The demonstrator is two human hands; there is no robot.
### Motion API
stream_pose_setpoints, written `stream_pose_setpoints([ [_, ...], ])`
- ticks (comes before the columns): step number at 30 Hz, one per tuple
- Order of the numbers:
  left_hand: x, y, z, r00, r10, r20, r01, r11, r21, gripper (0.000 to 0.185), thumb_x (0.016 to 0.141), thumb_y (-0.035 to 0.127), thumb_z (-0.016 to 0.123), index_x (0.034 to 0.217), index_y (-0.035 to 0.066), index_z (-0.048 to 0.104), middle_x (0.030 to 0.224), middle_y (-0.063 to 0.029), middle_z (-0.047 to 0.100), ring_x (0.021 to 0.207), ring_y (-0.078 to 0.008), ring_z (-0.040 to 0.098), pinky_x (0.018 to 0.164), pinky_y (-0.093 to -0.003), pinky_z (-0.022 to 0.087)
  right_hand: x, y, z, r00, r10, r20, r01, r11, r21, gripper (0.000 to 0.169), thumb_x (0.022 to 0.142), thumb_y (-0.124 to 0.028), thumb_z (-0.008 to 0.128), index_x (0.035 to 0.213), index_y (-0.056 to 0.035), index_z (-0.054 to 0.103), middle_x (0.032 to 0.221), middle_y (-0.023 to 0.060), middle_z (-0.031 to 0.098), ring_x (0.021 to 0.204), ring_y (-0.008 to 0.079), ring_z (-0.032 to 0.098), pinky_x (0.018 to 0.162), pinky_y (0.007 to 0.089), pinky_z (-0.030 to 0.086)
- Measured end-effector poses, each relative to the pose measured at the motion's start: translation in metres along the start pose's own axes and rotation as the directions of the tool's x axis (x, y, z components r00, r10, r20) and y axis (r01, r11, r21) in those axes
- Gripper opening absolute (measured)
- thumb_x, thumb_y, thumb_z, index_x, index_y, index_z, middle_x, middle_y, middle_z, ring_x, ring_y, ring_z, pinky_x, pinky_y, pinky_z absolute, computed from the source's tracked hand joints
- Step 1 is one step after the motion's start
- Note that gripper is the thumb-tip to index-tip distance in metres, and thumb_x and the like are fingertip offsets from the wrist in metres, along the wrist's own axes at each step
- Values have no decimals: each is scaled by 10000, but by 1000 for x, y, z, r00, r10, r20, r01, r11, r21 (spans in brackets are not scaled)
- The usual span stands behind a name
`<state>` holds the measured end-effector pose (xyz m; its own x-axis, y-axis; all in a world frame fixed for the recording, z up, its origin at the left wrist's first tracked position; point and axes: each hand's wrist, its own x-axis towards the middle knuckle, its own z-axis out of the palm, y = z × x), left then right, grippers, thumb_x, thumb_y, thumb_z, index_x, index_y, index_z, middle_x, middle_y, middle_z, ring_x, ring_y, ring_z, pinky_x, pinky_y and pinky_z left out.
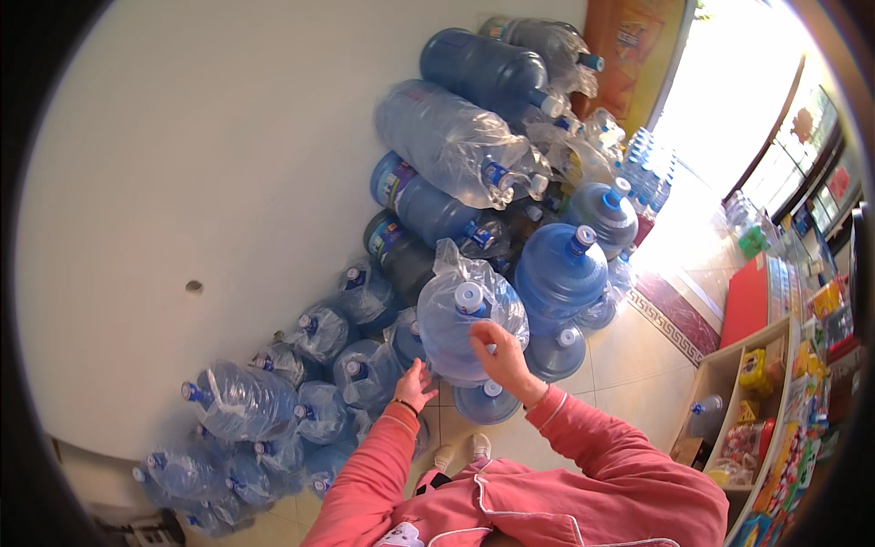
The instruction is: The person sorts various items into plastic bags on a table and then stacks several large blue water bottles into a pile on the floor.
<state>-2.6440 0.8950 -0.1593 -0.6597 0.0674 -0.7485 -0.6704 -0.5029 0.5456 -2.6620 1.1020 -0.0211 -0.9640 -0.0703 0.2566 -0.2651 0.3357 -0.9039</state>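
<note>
A large water-cooler bottle (448, 345) with a white cap and a loose clear plastic bag around it stands upright before me, on top of another bottle (485, 408). My right hand (504, 359) is in front of its shoulder, fingers curled just below the neck; whether they grip the bag or only touch it is unclear. Lower and to the left, my left hand (414, 390) is spread with nothing in it, near a bagged bottle (408, 340). Right of the bagged bottle, a bare blue bottle (557, 273) stands upright on a lower bottle (557, 352).
Bottles lying on their sides (482, 72) are stacked along the white wall (205, 171). More bagged bottles (318, 414) fill the left. At right are a wooden shelf unit (714, 383) with packaged goods and a red box (745, 301). Small bottles (646, 171) stand near the bright doorway.
</note>
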Motion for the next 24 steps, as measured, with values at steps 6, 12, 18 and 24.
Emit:
stream_pose_setpoints([
  [6,-90,-27,-29,987,116,115,-129,985,114,344,854,361,564,1079,102,541,981,-7,558,867,-106,518,732,-273,442,-14,-192,-26,715,-694,86,593,667,452,148,729,71,549,841,-26,555,790,88,619,661,241,591,573,297,461],
  [12,-171,-44,-53,963,224,149,-257,929,266,318,883,330,528,1070,73,542,944,-6,570,840,-81,529,700,-221,438,-63,-291,-7,152,-988,-39,594,60,803,119,766,-151,592,860,-81,581,894,133,597,728,237,600,606,339,507],
  [18,-261,-73,-140,926,376,2,-365,895,255,388,871,366,543,1105,57,527,979,-28,571,876,-102,528,738,-235,433,-152,-362,110,147,-956,-255,409,-176,895,218,764,-111,598,973,-56,627,916,131,585,671,205,568,550,286,481],
  [24,-371,-130,-268,862,470,-192,-444,881,165,366,882,351,524,1090,50,538,959,-31,588,877,-112,548,743,-249,448,-271,-422,198,285,-958,39,-613,-151,776,245,826,-67,556,1062,-59,621,918,151,581,686,240,588,558,273,482],
])
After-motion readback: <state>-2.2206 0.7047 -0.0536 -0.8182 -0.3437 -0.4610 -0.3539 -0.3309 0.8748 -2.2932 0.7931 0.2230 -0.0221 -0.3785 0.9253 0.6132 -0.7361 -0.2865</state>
